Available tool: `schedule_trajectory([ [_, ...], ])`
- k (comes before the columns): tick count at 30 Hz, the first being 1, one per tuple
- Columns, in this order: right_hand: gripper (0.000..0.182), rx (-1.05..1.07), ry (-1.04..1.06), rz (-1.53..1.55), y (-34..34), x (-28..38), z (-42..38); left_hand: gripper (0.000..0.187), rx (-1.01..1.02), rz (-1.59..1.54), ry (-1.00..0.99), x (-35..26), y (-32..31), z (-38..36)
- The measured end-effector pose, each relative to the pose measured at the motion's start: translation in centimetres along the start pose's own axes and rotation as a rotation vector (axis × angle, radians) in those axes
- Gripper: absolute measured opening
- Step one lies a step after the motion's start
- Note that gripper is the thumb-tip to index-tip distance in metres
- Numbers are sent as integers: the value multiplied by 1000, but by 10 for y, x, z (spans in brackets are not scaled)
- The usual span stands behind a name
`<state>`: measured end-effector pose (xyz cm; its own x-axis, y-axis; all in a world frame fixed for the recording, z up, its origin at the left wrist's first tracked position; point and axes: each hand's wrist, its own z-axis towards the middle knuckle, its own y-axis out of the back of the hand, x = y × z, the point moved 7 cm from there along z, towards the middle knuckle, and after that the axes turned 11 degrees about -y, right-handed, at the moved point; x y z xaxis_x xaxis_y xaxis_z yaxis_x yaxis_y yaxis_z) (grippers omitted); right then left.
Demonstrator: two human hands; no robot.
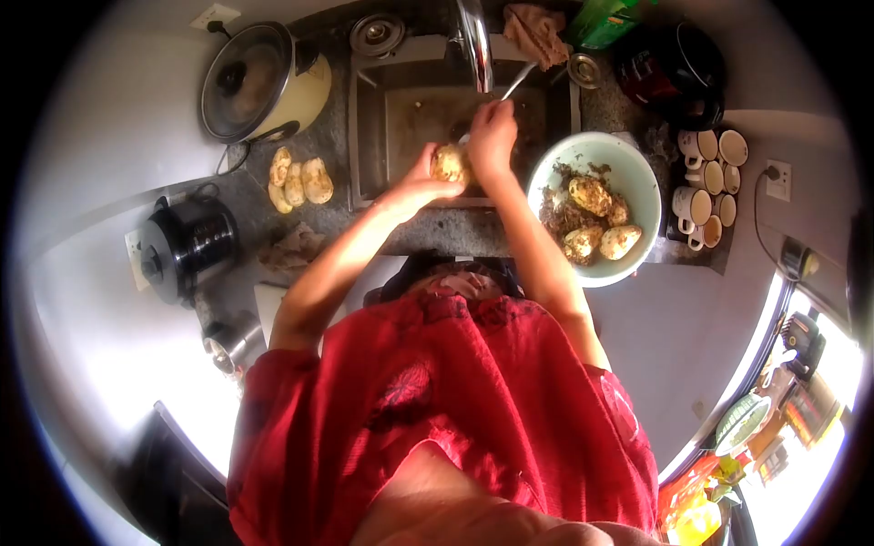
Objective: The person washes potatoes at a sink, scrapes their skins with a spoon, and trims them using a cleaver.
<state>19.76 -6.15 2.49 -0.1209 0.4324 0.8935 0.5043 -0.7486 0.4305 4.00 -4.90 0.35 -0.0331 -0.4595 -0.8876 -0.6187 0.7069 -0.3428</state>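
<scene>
My left hand (pixel 431 178) is closed around a partly peeled potato (pixel 451 165), pale with brown patches, above the near side of the sink (pixel 382 136). My right hand (pixel 492 136) grips a thin metal utensil (pixel 519 80), whose shaft points up toward the tap. The other end comes out at the potato, and its tip is hidden. Just right of my right forearm sits a pale green basin (pixel 644 187) with several part-peeled potatoes (pixel 590 196) and dark peelings (pixel 562 215). Several paler peeled potatoes (pixel 317 181) lie on the counter to the left.
A tap (pixel 474 45) hangs over the sink. Left are a cream lidded cooker (pixel 305 96) and a black pot (pixel 196 241). On the right stand several enamel mugs (pixel 694 205) and a dark red appliance (pixel 669 73). A brown cloth (pixel 535 35) lies behind the sink.
</scene>
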Motion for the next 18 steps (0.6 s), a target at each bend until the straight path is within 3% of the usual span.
schedule_trajectory([
  [2,13,-83,-48,-12,5,-21,20,72,-16,-14,20,-1,-5,-4],
  [3,13,-17,-135,91,5,-26,22,73,-20,-24,35,-2,-4,-4],
  [5,15,70,-41,196,1,-7,-5,77,-74,-35,51,1,3,-2],
  [6,16,113,-19,71,-4,4,-21,80,17,-143,4,0,-3,0],
  [9,14,-20,50,-57,-4,-11,3,78,-30,-89,121,9,5,-11],
  [11,13,-6,-74,27,-1,-28,14,79,-39,-154,90,10,4,-11],
  [13,14,73,-13,189,7,5,-11,76,-43,-198,53,9,6,-8],
  [15,15,147,54,46,1,12,-27,76,-8,-140,23,4,4,-7],
  [18,15,-25,69,-91,-8,-28,4,78,-20,-82,60,5,9,-12],
])
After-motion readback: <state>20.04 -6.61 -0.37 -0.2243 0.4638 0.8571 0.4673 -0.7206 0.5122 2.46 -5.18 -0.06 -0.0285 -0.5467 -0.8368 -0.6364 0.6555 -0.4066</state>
